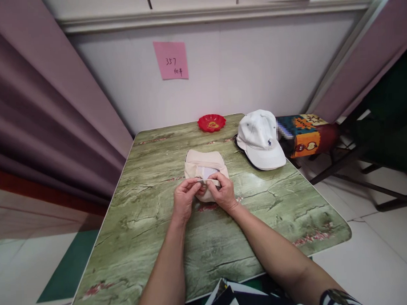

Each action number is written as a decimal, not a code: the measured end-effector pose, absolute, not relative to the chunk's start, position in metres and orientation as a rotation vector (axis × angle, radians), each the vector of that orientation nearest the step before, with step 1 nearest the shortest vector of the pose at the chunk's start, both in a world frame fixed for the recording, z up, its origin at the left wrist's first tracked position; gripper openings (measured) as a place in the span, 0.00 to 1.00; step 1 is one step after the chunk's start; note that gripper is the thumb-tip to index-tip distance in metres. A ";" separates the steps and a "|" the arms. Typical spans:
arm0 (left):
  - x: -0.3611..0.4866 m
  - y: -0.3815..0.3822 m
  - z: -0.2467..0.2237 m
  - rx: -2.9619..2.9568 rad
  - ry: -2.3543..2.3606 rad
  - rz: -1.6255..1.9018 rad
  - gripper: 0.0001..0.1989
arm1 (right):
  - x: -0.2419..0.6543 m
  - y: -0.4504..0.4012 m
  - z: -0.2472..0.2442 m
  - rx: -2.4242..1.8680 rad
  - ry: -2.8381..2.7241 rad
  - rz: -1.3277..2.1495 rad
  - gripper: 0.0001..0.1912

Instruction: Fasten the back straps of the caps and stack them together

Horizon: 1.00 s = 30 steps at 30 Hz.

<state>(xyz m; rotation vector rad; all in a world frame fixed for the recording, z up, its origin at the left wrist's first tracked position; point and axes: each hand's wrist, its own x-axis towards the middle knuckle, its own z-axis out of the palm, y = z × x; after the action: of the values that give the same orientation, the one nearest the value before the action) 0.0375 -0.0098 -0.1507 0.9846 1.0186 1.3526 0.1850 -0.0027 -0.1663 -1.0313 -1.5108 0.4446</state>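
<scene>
A cream baseball cap (205,157) lies on the green wood-patterned table (139,226), its back opening facing me. A narrow strap (216,182) crosses that opening. My left hand (184,198) pinches the strap's left part between thumb and fingertips. On the other side my right hand (224,192) grips the strap with its thumb pressed on top. Both sets of fingertips are close together over the middle of the strap, so any fastener there is mostly hidden. The hands also cover the cap's near part.
At the table's right edge sits a white cap (261,139) on top of at least one dark-edged cap. A red scalloped dish (212,123) stands at the back. Behind it rises a white wall with a pink note (171,60). A patterned stool (306,135) is beyond the right edge.
</scene>
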 end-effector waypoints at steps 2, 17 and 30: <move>0.038 -0.010 -0.151 0.990 1.013 1.360 0.14 | 0.185 -0.003 -0.166 -1.029 -1.507 0.419 0.05; 0.043 -0.013 -0.152 1.089 1.062 1.405 0.14 | 0.183 -0.002 -0.166 -1.018 -1.529 0.315 0.06; 0.040 -0.014 -0.150 1.067 1.040 1.381 0.13 | 0.185 -0.005 -0.164 -0.999 -1.460 0.465 0.08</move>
<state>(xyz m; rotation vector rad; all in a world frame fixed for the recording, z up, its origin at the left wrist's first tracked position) 0.0399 -0.0137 -0.1503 1.0673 1.0401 1.3813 0.1849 -0.0054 -0.1645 -0.9994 -1.4599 0.4655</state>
